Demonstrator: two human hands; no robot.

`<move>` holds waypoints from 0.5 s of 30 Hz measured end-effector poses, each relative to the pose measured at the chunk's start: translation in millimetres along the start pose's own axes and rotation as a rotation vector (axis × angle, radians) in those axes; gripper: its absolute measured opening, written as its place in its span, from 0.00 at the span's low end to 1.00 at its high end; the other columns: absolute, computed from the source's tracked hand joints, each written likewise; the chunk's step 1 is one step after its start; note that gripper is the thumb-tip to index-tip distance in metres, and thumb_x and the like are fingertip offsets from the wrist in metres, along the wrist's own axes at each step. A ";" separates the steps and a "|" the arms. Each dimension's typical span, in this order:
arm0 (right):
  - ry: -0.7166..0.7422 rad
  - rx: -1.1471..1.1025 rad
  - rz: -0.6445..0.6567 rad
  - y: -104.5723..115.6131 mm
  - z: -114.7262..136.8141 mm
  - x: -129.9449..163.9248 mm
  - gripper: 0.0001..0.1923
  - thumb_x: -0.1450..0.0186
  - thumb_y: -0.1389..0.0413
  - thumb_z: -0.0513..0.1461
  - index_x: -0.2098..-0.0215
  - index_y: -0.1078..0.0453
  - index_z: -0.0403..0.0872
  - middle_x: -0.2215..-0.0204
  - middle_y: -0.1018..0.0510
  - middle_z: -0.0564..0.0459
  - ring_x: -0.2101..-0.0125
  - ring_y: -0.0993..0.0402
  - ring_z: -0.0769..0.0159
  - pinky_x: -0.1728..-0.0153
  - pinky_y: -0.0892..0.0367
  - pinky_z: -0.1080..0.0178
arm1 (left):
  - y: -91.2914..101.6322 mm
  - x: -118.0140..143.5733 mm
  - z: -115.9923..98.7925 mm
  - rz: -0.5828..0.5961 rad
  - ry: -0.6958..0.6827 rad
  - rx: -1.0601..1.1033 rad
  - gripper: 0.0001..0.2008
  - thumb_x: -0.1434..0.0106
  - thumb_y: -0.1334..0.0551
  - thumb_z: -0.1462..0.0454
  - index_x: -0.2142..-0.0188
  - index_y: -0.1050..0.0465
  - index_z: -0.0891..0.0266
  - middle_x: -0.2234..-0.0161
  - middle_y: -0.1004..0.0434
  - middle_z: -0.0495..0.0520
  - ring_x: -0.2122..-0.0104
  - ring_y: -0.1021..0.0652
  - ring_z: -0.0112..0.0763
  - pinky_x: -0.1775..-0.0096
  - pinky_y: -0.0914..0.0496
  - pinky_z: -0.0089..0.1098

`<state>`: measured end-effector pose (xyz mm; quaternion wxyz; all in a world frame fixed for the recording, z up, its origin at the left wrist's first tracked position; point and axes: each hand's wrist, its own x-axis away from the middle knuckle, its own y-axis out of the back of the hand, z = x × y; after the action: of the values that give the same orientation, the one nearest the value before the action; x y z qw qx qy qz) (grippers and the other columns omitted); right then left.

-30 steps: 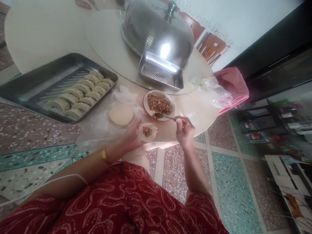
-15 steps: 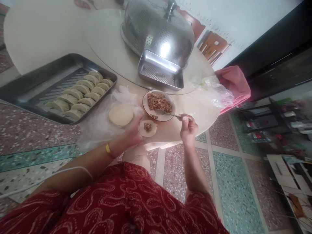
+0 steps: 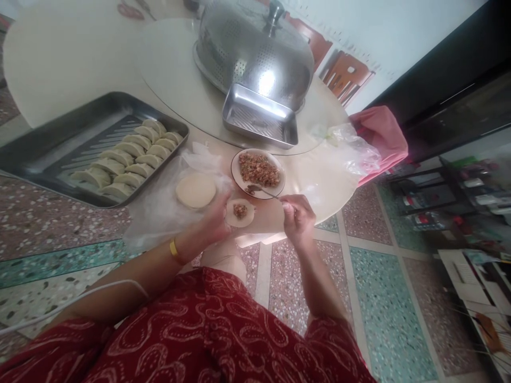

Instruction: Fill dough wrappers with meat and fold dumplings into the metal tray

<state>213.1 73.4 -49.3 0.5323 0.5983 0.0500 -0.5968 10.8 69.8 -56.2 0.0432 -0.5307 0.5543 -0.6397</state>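
Head view | left hand (image 3: 219, 217): partly curled, holding the left edge of a loaded dough round (image 3: 240, 219) | right hand (image 3: 299, 215): right of the round, closed on spoon (image 3: 268, 192) | plate (image 3: 236, 177): minced filling (image 3: 260, 168), spoon's end nearside | dark tray (image 3: 80, 143): dumplings (image 3: 139, 169), two rows | plastic sheet (image 3: 154, 213): plain dough disc (image 3: 195, 190)

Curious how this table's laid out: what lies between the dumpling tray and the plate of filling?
The head view shows a crumpled translucent sheet there, with a pale dough disc on it.
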 end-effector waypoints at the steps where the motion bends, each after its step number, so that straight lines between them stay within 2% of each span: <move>1: 0.005 0.007 0.018 -2.5 0.1 0.1 0.07 0.28 0.50 0.38 0.58 0.30 0.52 0.69 0.19 0.54 0.67 0.24 0.64 0.64 0.29 0.59 | 0.1 0.2 0.4 0.005 -0.003 -0.001 0.26 0.29 0.51 0.52 0.43 0.33 0.72 0.66 0.19 0.63 0.66 0.18 0.41 0.60 0.21 0.38; 5: 0.046 0.078 0.027 -13.9 -7.9 -3.2 0.09 0.28 0.51 0.39 0.60 0.29 0.49 0.69 0.18 0.50 0.68 0.25 0.62 0.66 0.30 0.58 | 3.4 -1.6 0.8 0.027 0.000 -0.004 0.25 0.29 0.50 0.52 0.46 0.31 0.71 0.67 0.19 0.63 0.66 0.18 0.41 0.61 0.21 0.37; 9: 0.069 0.047 0.020 -8.4 -10.5 -7.9 0.08 0.28 0.51 0.38 0.59 0.30 0.49 0.69 0.19 0.50 0.67 0.25 0.63 0.66 0.29 0.59 | 3.3 -1.3 -0.1 0.002 -0.007 -0.006 0.24 0.29 0.50 0.54 0.47 0.30 0.72 0.66 0.19 0.64 0.68 0.18 0.42 0.64 0.21 0.39; 12: 0.116 -0.007 0.080 2.4 -4.1 -8.9 0.07 0.28 0.50 0.38 0.56 0.31 0.52 0.67 0.19 0.53 0.66 0.24 0.64 0.65 0.28 0.58 | -0.1 1.3 0.0 -0.018 -0.022 -0.016 0.25 0.28 0.51 0.54 0.47 0.29 0.73 0.66 0.19 0.64 0.68 0.18 0.41 0.65 0.22 0.38; 15: 0.163 -0.052 0.178 3.7 -0.8 -9.9 0.08 0.28 0.50 0.37 0.55 0.31 0.54 0.66 0.19 0.54 0.65 0.23 0.64 0.63 0.27 0.57 | -2.8 2.8 0.8 -0.010 -0.030 -0.006 0.24 0.28 0.51 0.55 0.47 0.29 0.73 0.65 0.19 0.64 0.68 0.18 0.40 0.64 0.22 0.37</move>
<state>213.4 78.1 -39.8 0.5929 0.6329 0.0554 -0.4949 11.7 68.5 -52.5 0.0465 -0.5431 0.5529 -0.6303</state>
